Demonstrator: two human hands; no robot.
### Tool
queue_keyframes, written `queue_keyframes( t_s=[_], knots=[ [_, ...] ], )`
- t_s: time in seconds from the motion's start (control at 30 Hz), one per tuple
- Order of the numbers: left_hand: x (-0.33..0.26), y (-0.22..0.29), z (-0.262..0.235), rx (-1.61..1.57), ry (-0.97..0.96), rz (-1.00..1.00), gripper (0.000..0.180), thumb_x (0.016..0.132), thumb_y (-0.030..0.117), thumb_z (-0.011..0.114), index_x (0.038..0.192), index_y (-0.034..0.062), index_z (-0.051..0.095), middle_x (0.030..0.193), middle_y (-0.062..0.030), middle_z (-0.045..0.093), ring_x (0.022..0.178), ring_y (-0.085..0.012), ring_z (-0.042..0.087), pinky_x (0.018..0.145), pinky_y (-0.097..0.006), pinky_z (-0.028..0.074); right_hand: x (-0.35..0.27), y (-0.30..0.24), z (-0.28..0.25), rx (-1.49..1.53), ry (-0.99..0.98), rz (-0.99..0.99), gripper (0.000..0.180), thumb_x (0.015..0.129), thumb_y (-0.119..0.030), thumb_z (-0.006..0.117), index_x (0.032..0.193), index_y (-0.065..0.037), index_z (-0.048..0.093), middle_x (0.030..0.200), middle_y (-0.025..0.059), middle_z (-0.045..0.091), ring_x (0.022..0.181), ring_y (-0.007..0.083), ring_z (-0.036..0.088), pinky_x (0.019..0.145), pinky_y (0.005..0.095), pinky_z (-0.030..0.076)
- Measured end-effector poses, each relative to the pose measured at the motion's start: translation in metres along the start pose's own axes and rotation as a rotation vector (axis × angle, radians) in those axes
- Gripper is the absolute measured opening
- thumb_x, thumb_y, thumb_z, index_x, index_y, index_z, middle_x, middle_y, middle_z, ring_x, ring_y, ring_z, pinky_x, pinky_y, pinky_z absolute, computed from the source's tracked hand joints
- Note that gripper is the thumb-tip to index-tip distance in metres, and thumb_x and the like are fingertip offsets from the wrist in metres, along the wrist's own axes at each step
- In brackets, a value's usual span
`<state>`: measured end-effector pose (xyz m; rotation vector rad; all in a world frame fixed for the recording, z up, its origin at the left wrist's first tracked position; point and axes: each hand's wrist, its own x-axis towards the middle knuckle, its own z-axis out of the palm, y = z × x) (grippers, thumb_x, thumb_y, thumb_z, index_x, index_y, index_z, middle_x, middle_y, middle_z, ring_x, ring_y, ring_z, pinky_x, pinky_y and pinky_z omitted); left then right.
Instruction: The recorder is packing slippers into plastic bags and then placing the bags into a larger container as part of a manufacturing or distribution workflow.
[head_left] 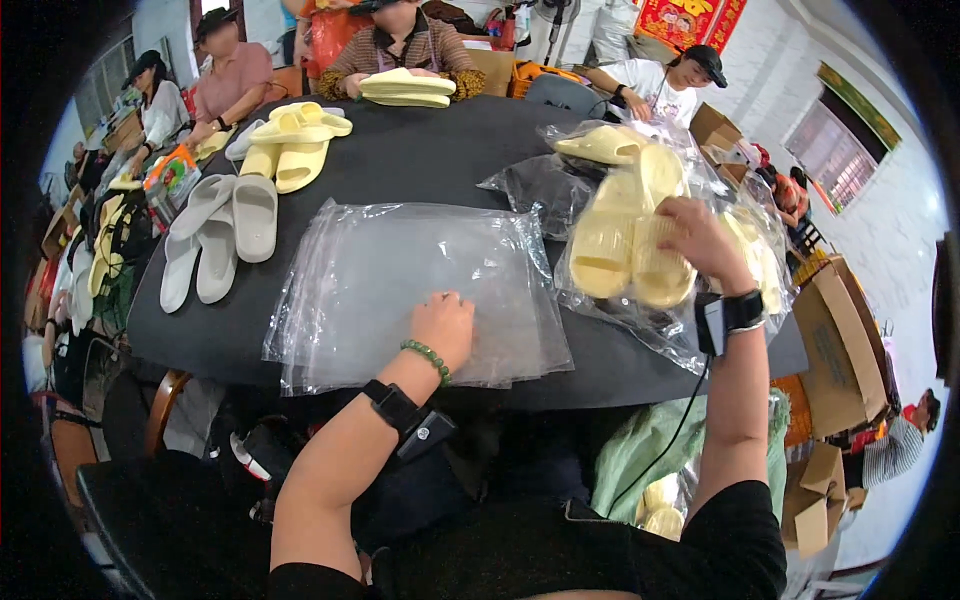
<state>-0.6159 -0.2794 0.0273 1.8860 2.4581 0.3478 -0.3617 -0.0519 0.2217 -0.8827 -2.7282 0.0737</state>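
My left hand [445,330], with a green bead bracelet, rests on a stack of clear plastic bags [370,270] with its fingers curled in. Whether it pinches a bag is hidden. Over on the right, my right hand [702,238] closes its fingers on the side of a pair of yellow slippers [606,240] in a clear bag. This pair lies on top of other bagged yellow slippers [605,145] at the table's right side. Each of my wrists bears a strapped black device.
Grey slippers [255,215] and unbagged yellow slippers [300,165] sit on the black table [430,135] at the left. Across it a person holds yellow slippers [408,88]; another person [655,90] sits at the far right. Cardboard boxes [835,340] stand right of the table.
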Motion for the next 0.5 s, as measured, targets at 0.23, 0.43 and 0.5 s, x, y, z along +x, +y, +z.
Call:
queue_keyframes(
  t_s=[0.23, 0.43, 0.5],
  knots=[
    [-0.001, -0.001, -0.004, -0.008, -0.079, -0.008, 0.031, 0.086, 0.029, 0.062, 0.107, 0.0062, 0.064, 0.115, -0.0136, 0.059, 0.111, -0.0299, 0.055, 0.089, -0.046, 0.047, 0.038, -0.072, -0.038, 0.054, 0.151, -0.443, 0.039, 0.072, 0.000, 0.072, 0.109, -0.004, 0.062, 0.124, 0.0130, 0.058, 0.125, 0.0320, 0.048, 0.104, 0.0399, 0.040],
    [0.002, 0.004, 0.015, 0.139, 0.067, 0.066, 0.036, 0.089, 0.020, 0.052, 0.119, 0.0035, 0.062, 0.131, -0.0191, 0.055, 0.125, -0.0333, 0.049, 0.101, -0.053, 0.038, 0.075, -0.096, 0.043, 0.192, 0.170, -0.466, 0.039, 0.078, -0.003, 0.069, 0.116, -0.007, 0.061, 0.134, 0.0147, 0.053, 0.127, 0.0330, 0.049, 0.106, 0.0406, 0.040],
    [0.001, -0.004, 0.054, 0.218, 0.493, 0.113, 0.038, 0.090, 0.017, 0.049, 0.123, 0.0032, 0.061, 0.133, -0.0204, 0.055, 0.129, -0.0344, 0.047, 0.107, -0.056, 0.031, 0.077, -0.105, 0.066, 0.281, -0.056, -0.203, 0.038, 0.081, -0.013, 0.071, 0.117, -0.007, 0.061, 0.134, 0.0183, 0.053, 0.126, 0.0302, 0.051, 0.106, 0.0391, 0.040]
  ],
)
